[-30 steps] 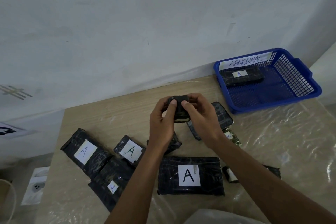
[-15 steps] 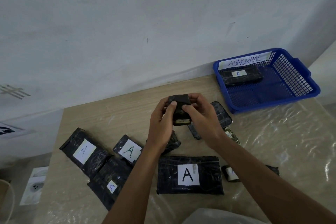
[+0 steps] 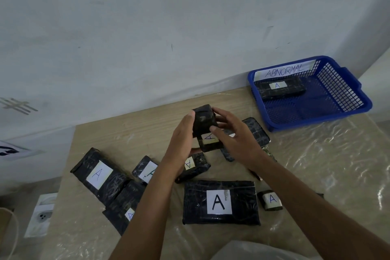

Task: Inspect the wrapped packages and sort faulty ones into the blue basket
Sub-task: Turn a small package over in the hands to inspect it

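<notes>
Both hands hold the small black-wrapped package (image 3: pixel 205 127) — left hand (image 3: pixel 183 139) cupping one side, right hand (image 3: pixel 234 139) pinching the other. It looks light and blocky, its film probably slick — best gripped across opposite flat faces.

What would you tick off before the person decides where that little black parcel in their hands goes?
1. Small package firmly held: ok, left hand and right hand both grip it above the table.
2. Label readable: ok, a white patch with an A faces the camera.
3. Wrapping checked for faults: cannot tell, the far sides are hidden and the film is too dark to judge.
4. Blue basket has room: ok, only one package lies in it, at the back.
5. Basket is the right one: ok, its sign reads ABNORMAL.
6. Path to the basket: ok, only a low package lies on the table between.
</notes>
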`<move>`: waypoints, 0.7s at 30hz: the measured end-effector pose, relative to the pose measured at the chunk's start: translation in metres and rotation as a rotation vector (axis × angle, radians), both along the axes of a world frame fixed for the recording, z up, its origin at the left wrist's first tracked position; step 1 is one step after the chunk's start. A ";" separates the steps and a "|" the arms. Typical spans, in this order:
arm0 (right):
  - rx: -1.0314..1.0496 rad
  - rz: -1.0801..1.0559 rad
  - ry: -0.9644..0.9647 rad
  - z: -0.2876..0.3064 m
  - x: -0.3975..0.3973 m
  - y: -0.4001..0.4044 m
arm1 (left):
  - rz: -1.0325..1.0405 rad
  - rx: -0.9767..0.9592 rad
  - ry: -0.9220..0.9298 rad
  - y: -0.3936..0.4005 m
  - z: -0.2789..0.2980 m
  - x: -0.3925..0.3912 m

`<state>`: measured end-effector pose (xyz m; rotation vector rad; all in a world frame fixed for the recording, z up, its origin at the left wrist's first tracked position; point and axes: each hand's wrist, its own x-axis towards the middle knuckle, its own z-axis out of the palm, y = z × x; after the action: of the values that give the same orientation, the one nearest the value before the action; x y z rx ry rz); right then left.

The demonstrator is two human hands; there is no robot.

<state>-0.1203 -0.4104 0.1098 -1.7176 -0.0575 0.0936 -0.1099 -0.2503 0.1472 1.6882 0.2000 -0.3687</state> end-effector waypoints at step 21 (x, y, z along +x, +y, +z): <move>0.046 -0.034 -0.141 0.000 -0.007 0.011 | -0.029 -0.127 0.006 -0.014 0.005 -0.010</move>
<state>-0.1271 -0.3997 0.1098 -1.6764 -0.1337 -0.0534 -0.1200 -0.2647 0.1520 1.5666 0.1533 -0.4005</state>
